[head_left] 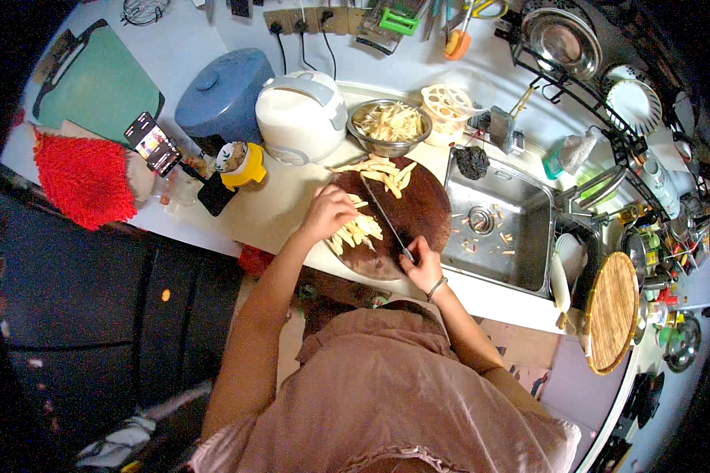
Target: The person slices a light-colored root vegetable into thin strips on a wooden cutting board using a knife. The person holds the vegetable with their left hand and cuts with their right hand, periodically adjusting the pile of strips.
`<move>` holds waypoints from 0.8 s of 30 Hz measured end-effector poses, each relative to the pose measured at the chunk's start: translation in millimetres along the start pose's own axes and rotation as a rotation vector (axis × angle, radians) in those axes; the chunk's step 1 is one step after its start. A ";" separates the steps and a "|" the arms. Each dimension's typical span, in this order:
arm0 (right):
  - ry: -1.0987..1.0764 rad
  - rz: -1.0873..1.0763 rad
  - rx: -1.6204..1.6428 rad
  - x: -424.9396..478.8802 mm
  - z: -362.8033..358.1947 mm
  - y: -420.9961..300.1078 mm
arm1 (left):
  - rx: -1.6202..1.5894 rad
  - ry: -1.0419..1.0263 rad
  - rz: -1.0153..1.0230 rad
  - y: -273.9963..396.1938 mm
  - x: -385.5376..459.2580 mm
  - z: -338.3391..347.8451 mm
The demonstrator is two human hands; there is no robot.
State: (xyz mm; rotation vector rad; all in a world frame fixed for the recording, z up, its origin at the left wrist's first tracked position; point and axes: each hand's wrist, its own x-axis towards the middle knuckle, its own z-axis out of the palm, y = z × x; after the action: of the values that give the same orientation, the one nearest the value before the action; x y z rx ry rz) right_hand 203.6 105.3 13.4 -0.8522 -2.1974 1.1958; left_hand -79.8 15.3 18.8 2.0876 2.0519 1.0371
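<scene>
My right hand (421, 264) is closed round the handle of a kitchen knife (384, 214), its blade pointing away over a round dark wooden chopping board (429, 207). Pale yellow cut pieces (355, 232), of a vegetable I cannot name, lie left of the blade. Over their upper edge is my left hand (330, 211), fingers bent; whether it grips a piece cannot be told. More pale strips (393, 175) rest at the board's far edge. Behind the board, a metal bowl (390, 145) is heaped with thin pale strips.
Right of the board is a steel sink (497, 207) with scraps round its drain. A white rice cooker (300, 118), a blue lidded container (225, 94) and a yellow holder with a cup (244, 168) stand behind and left. A round wooden tray (612, 313) is at the right.
</scene>
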 end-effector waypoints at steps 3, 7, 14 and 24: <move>-0.095 0.072 -0.075 2.1 2.1 6.8 | -0.071 0.173 -0.104 13.7 -36.1 8.7; -0.136 0.059 -0.110 5.4 5.6 2.1 | -0.111 0.444 -0.385 33.5 -56.0 44.4; -0.261 0.032 -0.159 -1.4 7.2 -7.2 | 0.002 0.390 -0.636 43.9 -31.5 76.5; -0.152 0.061 -0.121 -9.1 6.4 -4.6 | 0.052 0.495 -0.524 32.1 -12.2 74.2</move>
State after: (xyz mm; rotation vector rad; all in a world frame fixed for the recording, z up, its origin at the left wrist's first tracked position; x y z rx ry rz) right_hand 204.2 93.3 13.0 -0.9099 -2.4025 1.2009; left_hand -15.5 31.3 -29.1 1.2504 2.6509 1.4972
